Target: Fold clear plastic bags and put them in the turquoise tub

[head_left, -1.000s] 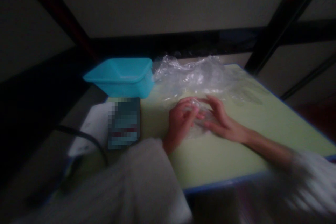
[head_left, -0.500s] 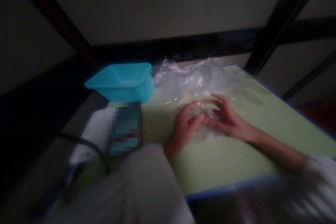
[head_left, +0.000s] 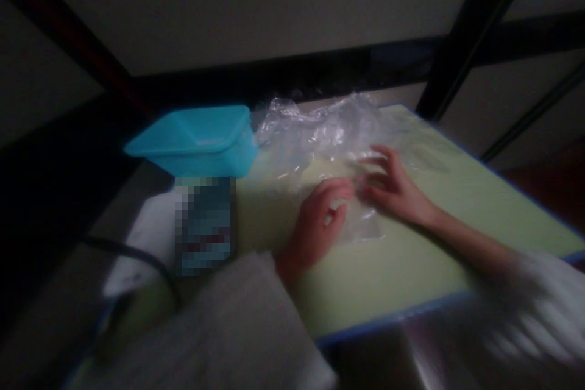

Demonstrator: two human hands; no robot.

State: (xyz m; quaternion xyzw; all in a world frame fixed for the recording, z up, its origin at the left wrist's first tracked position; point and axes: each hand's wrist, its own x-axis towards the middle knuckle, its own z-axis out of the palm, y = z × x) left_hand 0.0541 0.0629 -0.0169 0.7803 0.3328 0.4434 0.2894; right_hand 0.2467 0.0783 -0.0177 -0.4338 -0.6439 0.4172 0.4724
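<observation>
On the yellow-green tabletop (head_left: 388, 277), clear plastic film (head_left: 329, 134) lies crumpled beside the turquoise basin (head_left: 201, 163); over it our left hand (head_left: 317, 216) curls, our right hand (head_left: 401, 194) splays, and we cannot tell whether either grips.

left hand (head_left: 316, 219): curled at clear plastic (head_left: 363, 230) | right hand (head_left: 400, 192): splayed beside it | turquoise tub (head_left: 205, 164): far left on table (head_left: 388, 280)

Just behind my left hand (head_left: 317, 225), a wide, loose, grey-beige sleeve (head_left: 237, 323) starts near the wrist, its cloth plain and softly creased. Farther back from my right hand (head_left: 402, 192), past a bare stretch of forearm (head_left: 475, 247), comes a paler, greyish-white sleeve (head_left: 543, 317), rippled with folds, its details blurred.
</observation>
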